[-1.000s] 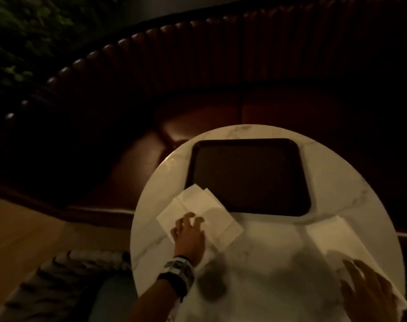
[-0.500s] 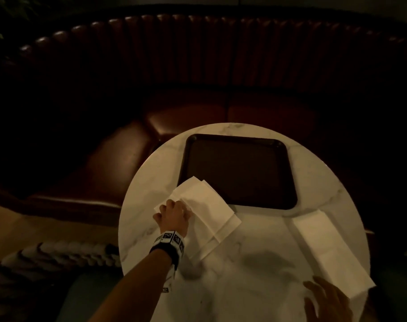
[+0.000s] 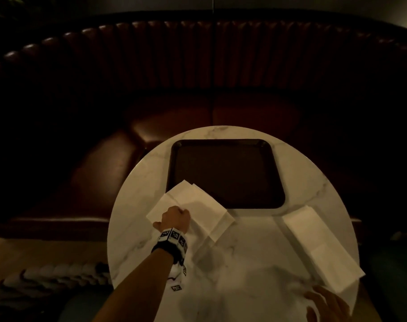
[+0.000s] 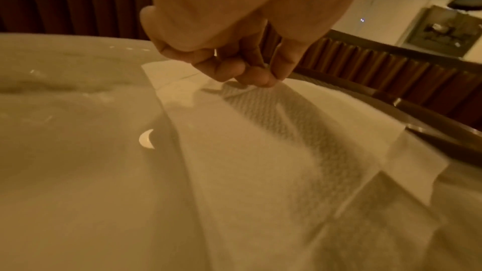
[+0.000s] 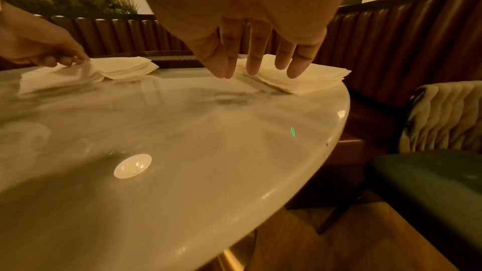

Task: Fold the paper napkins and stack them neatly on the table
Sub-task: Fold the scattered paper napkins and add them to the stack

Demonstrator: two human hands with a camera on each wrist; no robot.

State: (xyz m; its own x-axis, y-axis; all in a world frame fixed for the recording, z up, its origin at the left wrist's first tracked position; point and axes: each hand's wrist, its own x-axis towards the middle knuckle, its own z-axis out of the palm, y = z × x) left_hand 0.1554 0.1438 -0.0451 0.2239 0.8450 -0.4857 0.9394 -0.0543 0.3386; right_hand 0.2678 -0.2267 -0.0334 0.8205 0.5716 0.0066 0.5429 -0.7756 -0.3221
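A loose pile of white paper napkins [image 3: 198, 205] lies on the left of the round marble table [image 3: 244, 263], its far corner overlapping the tray. My left hand [image 3: 174, 218] pinches the top napkin [image 4: 274, 131] between thumb and fingertips and lifts its edge off the pile. A folded stack of napkins [image 3: 321, 247] lies along the table's right edge, also seen in the right wrist view [image 5: 307, 81]. My right hand [image 3: 328, 305] hovers near the front right edge, fingers [image 5: 255, 57] straight and holding nothing, short of the folded stack.
A dark empty tray [image 3: 223, 173] sits at the far side of the table. A brown leather booth bench [image 3: 174, 117] curves behind. A green-seated chair [image 5: 430, 172] with a pale ribbed back stands to the right; another ribbed chair back [image 3: 47, 275] is at left.
My left hand went from lying spread on the pile to pinching the top napkin. My right hand drew back off the folded stack toward the table's front edge.
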